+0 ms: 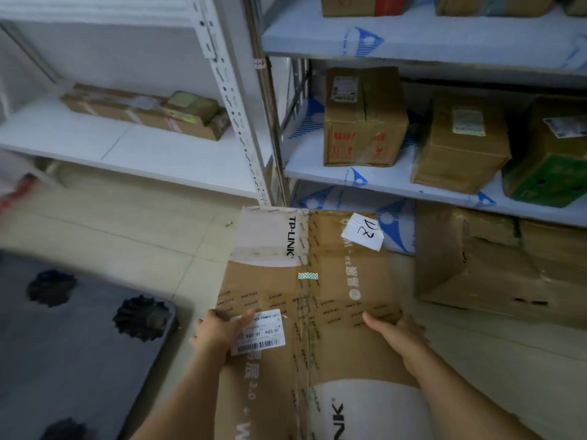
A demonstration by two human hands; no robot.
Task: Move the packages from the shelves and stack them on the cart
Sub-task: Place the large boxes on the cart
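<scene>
- Large flat TP-LINK box (305, 296) held in the middle foreground, tilted, far end up near the foot of the shelf post (244, 122), near end running out of view at the bottom.
- Left hand (219, 331) on the box's left edge, thumb lying across the barcode label (259, 331), fingers curled round the edge and clamped on the box.
- Right hand (397, 335) on the box's right edge, thumb on top, fingers wrapped under the side and gripping the box.
- White handwritten note (365, 231) stuck near the box's far right corner; small green-patterned tape strip (307, 275) near its centre seam.
- Grey cart deck (73, 344) low on the left, beside the box, with dark round marks on it; what these are, too blurred to tell.
- Long flat carton (139, 112) on the white left shelf (111, 144), a smaller pack resting on its right end.
- Three cartons on the middle right shelf (381, 182): red-printed carton (365, 119), plain brown carton (460, 144), green-bottomed carton (552, 154), standing apart in a row.
- Big crumpled carton (495, 265) at floor level under that shelf, just right of the held box.
- More cartons (362, 4) on the top right shelf, cut off by the frame.
</scene>
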